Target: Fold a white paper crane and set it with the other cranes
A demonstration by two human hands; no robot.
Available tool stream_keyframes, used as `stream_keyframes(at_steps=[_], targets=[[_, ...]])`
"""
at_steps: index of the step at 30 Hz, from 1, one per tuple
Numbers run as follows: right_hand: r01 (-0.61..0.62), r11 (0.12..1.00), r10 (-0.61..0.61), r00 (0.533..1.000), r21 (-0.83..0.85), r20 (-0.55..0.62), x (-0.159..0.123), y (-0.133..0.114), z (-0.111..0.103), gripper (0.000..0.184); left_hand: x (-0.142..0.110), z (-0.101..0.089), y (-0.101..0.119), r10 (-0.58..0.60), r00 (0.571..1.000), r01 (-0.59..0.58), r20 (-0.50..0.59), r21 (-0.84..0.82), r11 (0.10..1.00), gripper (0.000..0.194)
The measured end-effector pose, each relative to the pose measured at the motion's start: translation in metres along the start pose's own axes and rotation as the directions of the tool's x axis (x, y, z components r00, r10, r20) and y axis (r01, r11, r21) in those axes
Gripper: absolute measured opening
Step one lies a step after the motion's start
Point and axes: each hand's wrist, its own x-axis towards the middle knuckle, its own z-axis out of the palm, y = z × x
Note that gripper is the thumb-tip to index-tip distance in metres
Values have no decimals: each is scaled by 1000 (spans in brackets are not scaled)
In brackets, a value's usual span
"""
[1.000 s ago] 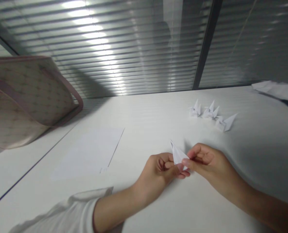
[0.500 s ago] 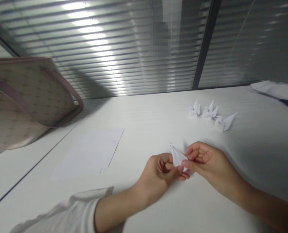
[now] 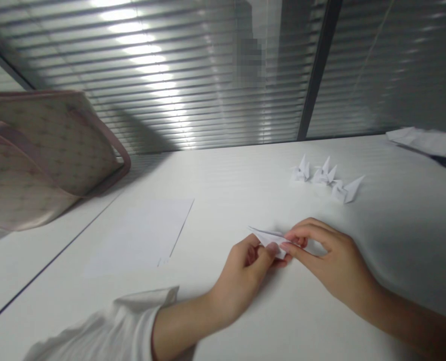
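A small folded white paper piece [image 3: 268, 237] lies low over the white table [image 3: 245, 170], its point aimed left. My left hand [image 3: 245, 273] pinches its near edge with thumb and fingers closed. From the right, my right hand [image 3: 330, 260] grips the other end, fingers curled over it. Both hands rest just above the tabletop at centre front.
Three finished folded paper figures [image 3: 326, 178] stand in a row behind my right hand. A flat white sheet [image 3: 143, 235] lies to the left. A patterned bag [image 3: 38, 155] sits at far left. Papers [image 3: 426, 140] lie at the far right edge. Blinds back the table.
The folded piece has tipped from pointing up to lying nearly flat, point to the left. Both hands lowered slightly toward the table and kept their hold.
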Motion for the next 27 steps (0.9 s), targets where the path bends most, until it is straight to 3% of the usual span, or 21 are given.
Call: stream_keyframes(at_steps=[5,11,14,19,23,27], targets=[[134,988,-134,991,-77,-2,-3,-1,-1,9,1,0,-2,-10,1000,10,13,-11,1000,22],[332,938,-319,939,-97,129,-6,1,-4,16,3,-4,2,-50,998,53,42,-76,996,12],[374,919,-356,923,-125,146,-7,1,-4,15,2,-5,3,-47,998,52,39,-145,988,12],[311,946,-300,947,-90,118,-7,0,-3,16,-2,-2,4,35,994,-16,108,-167,986,21],[127,990,-133,986,65,98,-4,3,-3,8,-2,0,3,55,981,-37,185,-99,994,21],[12,991,-30,992,134,127,-3,6,-3,6,0,1,0,15,998,-15,53,7,1000,22]])
